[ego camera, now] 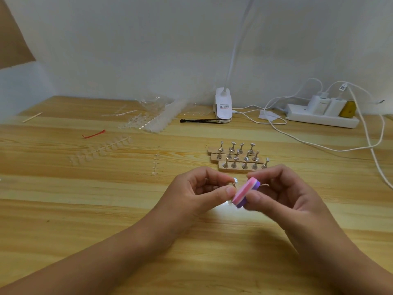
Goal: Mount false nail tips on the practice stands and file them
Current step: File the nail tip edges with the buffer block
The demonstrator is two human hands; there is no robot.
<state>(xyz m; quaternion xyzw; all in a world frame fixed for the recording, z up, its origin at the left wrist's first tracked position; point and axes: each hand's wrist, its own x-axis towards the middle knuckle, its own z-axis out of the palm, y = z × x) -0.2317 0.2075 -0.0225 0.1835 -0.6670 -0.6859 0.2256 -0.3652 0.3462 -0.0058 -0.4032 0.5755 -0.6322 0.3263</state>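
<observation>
1. Low at 6 o'clock over the surface (85, 209), left hand (197, 189) with fingers (228, 190) curled, thumb and forefinger pinching a small metal stand (234, 181).
2. Nail tip on that stand's head: too small and bright to make out.
3. At 3 o'clock of the left, close beside it, right hand (285, 188) with fingers (255, 196) narrow, gripping a pink-and-purple file block (246, 192) between thumb and forefinger.
4. File block tilted, pink face turned toward the held stand, touching or almost touching it; cannot tell which.
5. At 12 o'clock of the hands, three wooden strips (234, 169) carrying upright metal stands, side by side on the surface, just beyond the fingertips.
6. At 10 o'clock, well apart from the hands, long sprues of clear nail tips (102, 150); a short bare sprue (155, 165) between those and the wooden strips.
7. At 11 o'clock, near the wall, a heap of clear tips and plastic bag (157, 118).
8. Farther out at 10 o'clock, a red strip (94, 134) and a thin wooden stick (32, 117).
9. At 12 o'clock, black tweezers (200, 120), one end against a white clip lamp (223, 106).
10. At 1 o'clock, a white power strip (323, 118) with plugs, white cables (308, 143) trailing across the surface.
</observation>
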